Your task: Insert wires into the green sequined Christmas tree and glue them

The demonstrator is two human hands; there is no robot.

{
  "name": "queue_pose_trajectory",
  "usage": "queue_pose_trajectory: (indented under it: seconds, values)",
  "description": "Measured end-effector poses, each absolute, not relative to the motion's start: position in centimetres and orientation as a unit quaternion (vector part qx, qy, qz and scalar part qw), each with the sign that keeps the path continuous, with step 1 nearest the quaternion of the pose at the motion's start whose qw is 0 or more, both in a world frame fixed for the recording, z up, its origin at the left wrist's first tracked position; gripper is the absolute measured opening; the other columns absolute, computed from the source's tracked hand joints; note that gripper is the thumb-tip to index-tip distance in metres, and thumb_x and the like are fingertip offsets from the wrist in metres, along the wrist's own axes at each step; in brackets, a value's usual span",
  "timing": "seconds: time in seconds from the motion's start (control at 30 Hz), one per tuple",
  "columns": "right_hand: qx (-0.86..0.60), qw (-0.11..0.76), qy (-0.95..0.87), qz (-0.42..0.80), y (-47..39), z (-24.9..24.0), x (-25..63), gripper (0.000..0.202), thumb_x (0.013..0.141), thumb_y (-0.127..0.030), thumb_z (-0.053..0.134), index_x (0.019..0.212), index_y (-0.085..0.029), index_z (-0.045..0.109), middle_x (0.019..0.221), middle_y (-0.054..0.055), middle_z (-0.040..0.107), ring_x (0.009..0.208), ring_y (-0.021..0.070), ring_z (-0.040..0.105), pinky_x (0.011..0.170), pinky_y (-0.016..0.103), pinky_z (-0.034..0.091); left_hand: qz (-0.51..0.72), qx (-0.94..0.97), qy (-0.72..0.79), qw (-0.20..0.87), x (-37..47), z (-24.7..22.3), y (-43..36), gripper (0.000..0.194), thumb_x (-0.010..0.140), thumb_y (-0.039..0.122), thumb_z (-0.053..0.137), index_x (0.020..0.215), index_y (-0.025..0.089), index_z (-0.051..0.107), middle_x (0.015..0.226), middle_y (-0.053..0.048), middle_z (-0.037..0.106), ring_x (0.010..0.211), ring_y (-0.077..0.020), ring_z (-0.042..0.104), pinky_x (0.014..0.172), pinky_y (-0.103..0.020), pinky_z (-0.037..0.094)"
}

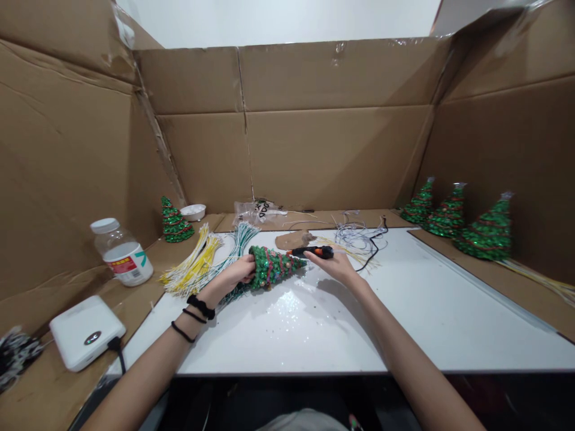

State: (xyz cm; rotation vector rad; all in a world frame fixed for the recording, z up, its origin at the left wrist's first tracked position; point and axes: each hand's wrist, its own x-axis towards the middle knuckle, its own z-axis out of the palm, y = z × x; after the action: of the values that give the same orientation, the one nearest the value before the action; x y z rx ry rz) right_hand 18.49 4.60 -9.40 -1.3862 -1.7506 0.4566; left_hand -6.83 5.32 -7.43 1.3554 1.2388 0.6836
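Note:
My left hand (238,272) is closed on the base of a small green Christmas tree (272,268) trimmed with red garland and beads. The tree lies on its side above the white table, its tip pointing right. My right hand (332,263) grips a black-and-orange tool (314,252) that looks like a glue gun. Its orange end points left, just above the narrow part of the tree. Beneath my left wrist and the tree base lie green-and-white wires (242,239), partly hidden. Silvery glitter (287,311) is scattered on the table below the tree.
Yellow-and-white wires (193,266) lie at left. Beyond are a tree (174,220), a white bowl (194,212), a lidded jar (121,254) and a white power bank (87,332). Tangled clear wires (359,236) lie behind my right hand. Three trees (487,230) stand at right. Cardboard walls (332,149) surround the table.

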Motion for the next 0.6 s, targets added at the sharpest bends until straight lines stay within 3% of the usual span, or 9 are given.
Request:
queue_pose_trajectory:
  seconds: [0.37,0.6]
  values:
    - [-0.552,0.414,-0.705,0.164,4.52,-9.27,18.46,0.050,0.071,-0.062,0.053,0.048,-0.020,0.038,0.048,-0.003,0.038,0.048,0.0117,0.037,0.047,0.024,0.027,0.287,0.580,0.529,0.549,-6.90,-7.47,5.22,0.017,0.075,0.010,0.049,0.064,0.018,0.039,0.044,0.009,0.028,0.036,-0.0026,0.020,0.040,-0.018,0.010]
    - [-0.544,0.410,-0.714,0.158,4.66,-9.39,18.54,0.051,0.072,-0.062,0.053,0.049,-0.019,0.037,0.048,-0.004,0.037,0.048,0.0104,0.035,0.047,0.024,0.026,0.275,0.586,0.529,0.549,-6.86,-7.48,5.31,0.017,0.074,0.003,0.039,0.066,0.018,0.039,0.044,0.009,0.027,0.035,-0.0034,0.019,0.039,-0.018,0.010]
